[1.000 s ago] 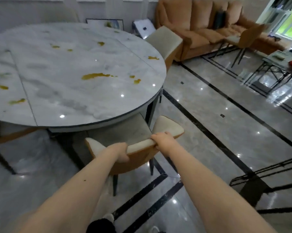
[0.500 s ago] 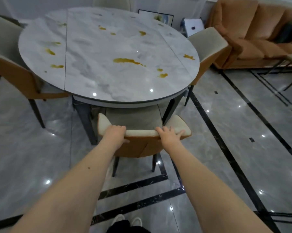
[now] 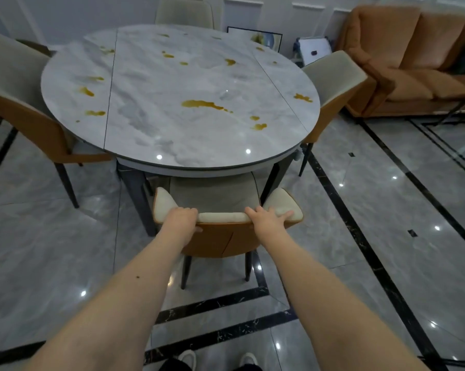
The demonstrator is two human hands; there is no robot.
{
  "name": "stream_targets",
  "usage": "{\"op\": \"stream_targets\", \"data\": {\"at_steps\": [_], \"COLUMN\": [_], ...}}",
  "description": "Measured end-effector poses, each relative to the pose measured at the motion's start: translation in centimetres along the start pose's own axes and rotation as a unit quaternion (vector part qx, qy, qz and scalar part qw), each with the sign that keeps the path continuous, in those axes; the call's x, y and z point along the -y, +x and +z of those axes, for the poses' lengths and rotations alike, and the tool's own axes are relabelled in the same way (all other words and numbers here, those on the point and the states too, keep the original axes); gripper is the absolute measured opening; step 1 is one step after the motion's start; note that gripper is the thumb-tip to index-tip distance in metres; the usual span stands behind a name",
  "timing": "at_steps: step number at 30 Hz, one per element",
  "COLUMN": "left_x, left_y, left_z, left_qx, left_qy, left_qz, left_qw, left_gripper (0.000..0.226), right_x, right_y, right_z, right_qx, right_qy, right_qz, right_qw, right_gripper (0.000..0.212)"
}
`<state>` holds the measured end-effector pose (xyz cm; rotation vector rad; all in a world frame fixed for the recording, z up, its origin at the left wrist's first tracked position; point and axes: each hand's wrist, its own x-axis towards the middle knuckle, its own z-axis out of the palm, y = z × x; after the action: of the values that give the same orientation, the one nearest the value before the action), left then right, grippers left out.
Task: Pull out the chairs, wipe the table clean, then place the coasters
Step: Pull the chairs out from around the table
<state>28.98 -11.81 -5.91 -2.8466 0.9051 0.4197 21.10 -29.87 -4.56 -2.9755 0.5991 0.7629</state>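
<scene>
The cream and orange padded chair sits tucked under the near edge of the round grey marble table. The left hand curls over the chair's top edge and holds it. The right hand rests on the top edge with fingers spread flat. Yellow spills dot the table.

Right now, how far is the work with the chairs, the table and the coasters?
Nothing looks finished. In hand: the left hand grips the near chair by its backrest and the right hand rests there, fingers spread; its seat sits partly under the table. Left: the other chairs stand close, yellow stains remain on the top, and no coasters or cloth are visible.
</scene>
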Motion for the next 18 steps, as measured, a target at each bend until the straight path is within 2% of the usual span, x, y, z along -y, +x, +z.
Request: {"op": "stream_targets", "data": {"at_steps": [8, 15, 18], "left_x": [-3.6, -6.1, -7.2], "left_y": [0.2, 1.0, 1.6], "left_z": [0.0, -0.1, -0.3], "left_qx": [-0.002, -0.012, -0.021], "left_qy": [-0.018, -0.012, -0.016], "left_qz": [-0.032, -0.062, -0.066], "left_qw": [0.999, 0.998, 0.997], "left_gripper": [0.035, 0.032, 0.032], "right_x": [-3.8, -6.3, -7.4], "right_y": [1.2, 2.6, 3.4], "right_z": [0.1, -0.3, -0.5], "right_qx": [-0.005, -0.006, -0.011], "right_qy": [-0.039, -0.052, -0.059], "right_qz": [-0.042, -0.066, -0.071], "right_qw": [0.998, 0.996, 0.996], "right_gripper": [0.076, 0.067, 0.069]}}
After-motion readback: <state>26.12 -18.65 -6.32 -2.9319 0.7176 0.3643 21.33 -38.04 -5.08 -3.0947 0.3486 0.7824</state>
